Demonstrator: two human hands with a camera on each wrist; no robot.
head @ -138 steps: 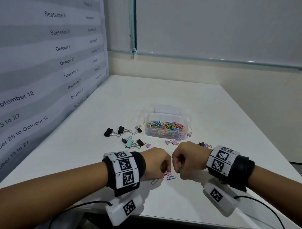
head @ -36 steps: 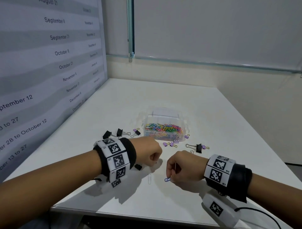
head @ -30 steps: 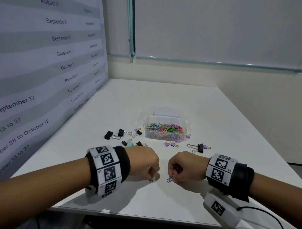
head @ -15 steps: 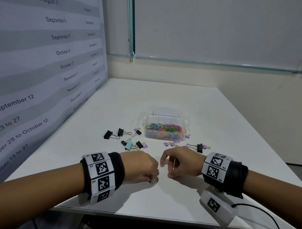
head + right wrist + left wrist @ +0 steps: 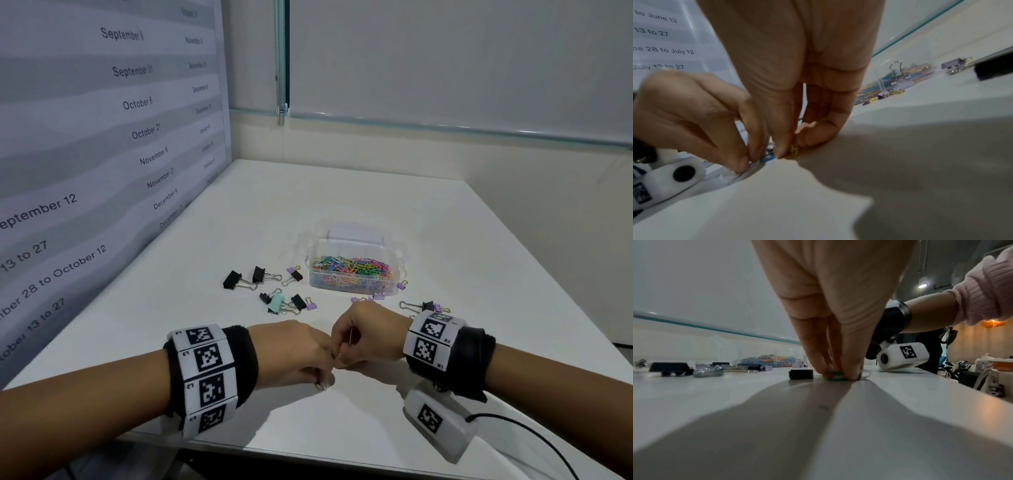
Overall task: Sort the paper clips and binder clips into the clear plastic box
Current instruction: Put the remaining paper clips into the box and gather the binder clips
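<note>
The clear plastic box [image 5: 356,274], holding several coloured paper clips, stands mid-table. Black, purple and mint binder clips [image 5: 275,303] lie scattered to its left and in front of it. Near the table's front edge my two hands meet fingertip to fingertip. My left hand [image 5: 322,375] pinches paper clips [image 5: 835,377] against the tabletop, and a silver clip [image 5: 321,386] shows under it. My right hand [image 5: 795,147] pinches a yellow paper clip [image 5: 794,151]. A blue clip [image 5: 767,158] sits between the two hands' fingertips.
A printed calendar wall [image 5: 102,171] runs along the table's left side. One black binder clip [image 5: 426,306] with long wire handles lies just beyond my right wrist. The white table [image 5: 342,205] stretches behind the box. A cable [image 5: 534,442] trails from the right wrist camera.
My left hand came down onto a pale clip near the front edge and pinched it. My right hand lifted the blue clip and moved left until the fingertips met.
</note>
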